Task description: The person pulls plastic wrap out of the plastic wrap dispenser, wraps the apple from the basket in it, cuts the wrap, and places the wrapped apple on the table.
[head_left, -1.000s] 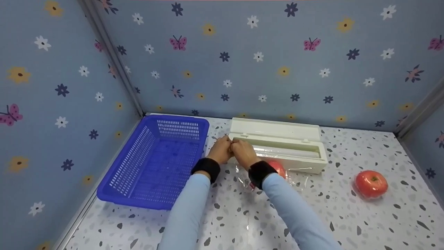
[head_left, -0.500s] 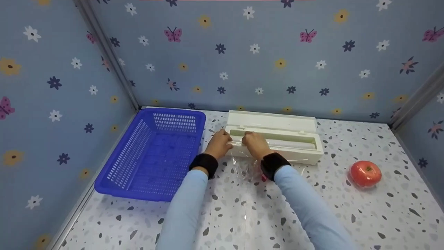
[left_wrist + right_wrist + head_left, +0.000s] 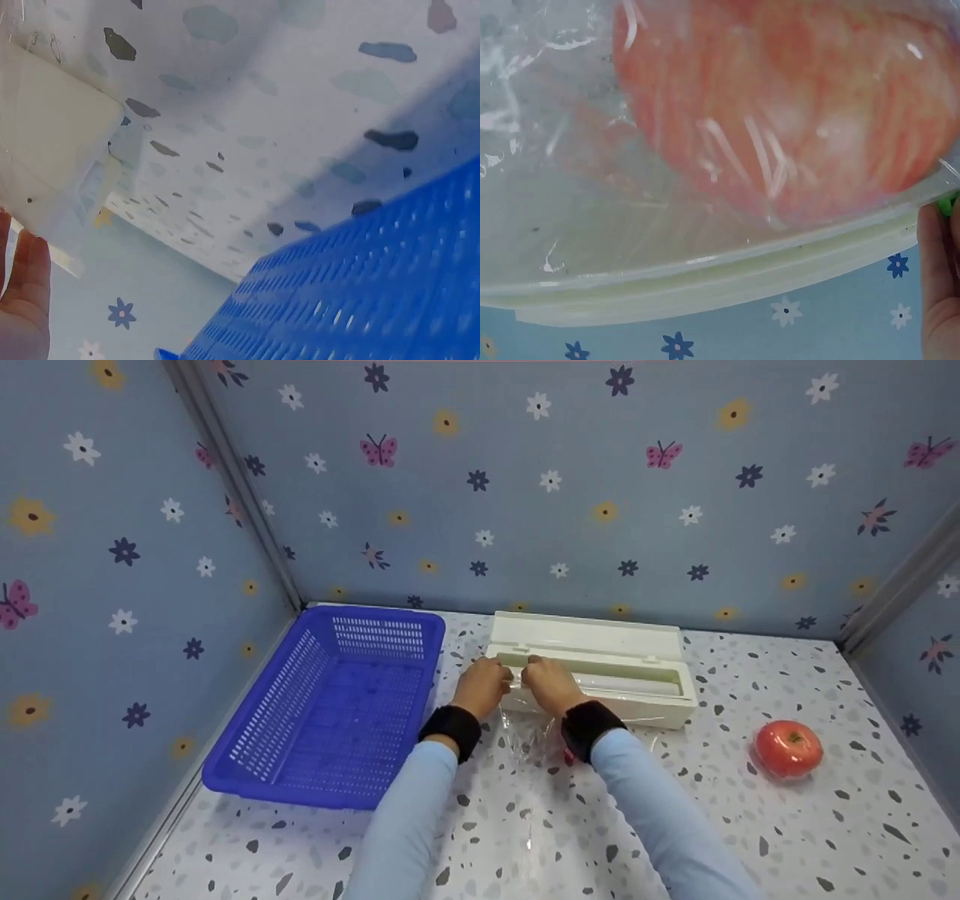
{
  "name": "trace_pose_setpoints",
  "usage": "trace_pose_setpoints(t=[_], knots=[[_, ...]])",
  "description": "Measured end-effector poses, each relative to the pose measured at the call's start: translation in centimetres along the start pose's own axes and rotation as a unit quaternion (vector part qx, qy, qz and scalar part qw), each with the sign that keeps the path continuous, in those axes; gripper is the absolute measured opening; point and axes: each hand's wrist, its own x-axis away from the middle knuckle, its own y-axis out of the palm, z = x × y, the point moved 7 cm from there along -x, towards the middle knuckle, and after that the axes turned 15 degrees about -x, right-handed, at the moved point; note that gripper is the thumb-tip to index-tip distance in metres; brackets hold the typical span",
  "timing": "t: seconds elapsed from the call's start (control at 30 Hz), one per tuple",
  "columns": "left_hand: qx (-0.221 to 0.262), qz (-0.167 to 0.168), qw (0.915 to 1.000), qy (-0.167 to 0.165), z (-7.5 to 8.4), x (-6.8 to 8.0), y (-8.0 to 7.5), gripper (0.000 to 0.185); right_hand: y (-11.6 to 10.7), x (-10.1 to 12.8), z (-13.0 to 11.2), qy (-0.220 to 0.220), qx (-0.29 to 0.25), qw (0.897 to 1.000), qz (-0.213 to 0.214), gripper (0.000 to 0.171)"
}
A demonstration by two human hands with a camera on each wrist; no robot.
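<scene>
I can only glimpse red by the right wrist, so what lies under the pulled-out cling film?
A red apple lies under the cling film. From the head view the right hand and wristband cover nearly all of it.

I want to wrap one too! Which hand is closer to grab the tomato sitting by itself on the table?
Probably the right hand. The lone tomato lies far out on its side, while the left hand is nearer the blue basket. Both hands are at the wrap box.
</scene>
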Motion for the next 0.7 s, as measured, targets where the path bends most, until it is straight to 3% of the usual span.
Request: trace_pose_setpoints(t=[0.1, 0.17, 0.37, 0.53, 0.7], knots=[[0.006, 0.016, 0.9997, -0.020, 0.4, 0.4, 0.3, 0.011, 0.1, 0.0, -0.3, 0.006, 0.004, 1.000, -0.029, 0.010], [-0.009, 0.027, 0.9995, -0.012, 1.0, 0.5, 0.3, 0.011, 0.1, 0.0, -0.3, 0.013, 0.011, 0.999, -0.039, 0.009], [-0.090, 0.036, 0.9952, 0.008, 2.3, 0.6, 0.2, 0.013, 0.3, 0.6, 0.2, 0.023, 0.003, 1.000, -0.016, 0.007], [-0.052, 0.017, 0.9984, -0.012, 2.0, 0.5, -0.1, 0.011, 0.0, 1.6, 1.1, 0.038, 0.005, 0.999, -0.007, 0.011], [-0.027, 0.010, 0.9981, -0.054, 0.4, 0.1, -0.8, 0.008, -1.3, 1.9, 2.2, 0.045, 0.004, 0.999, 0.017, 0.016]])
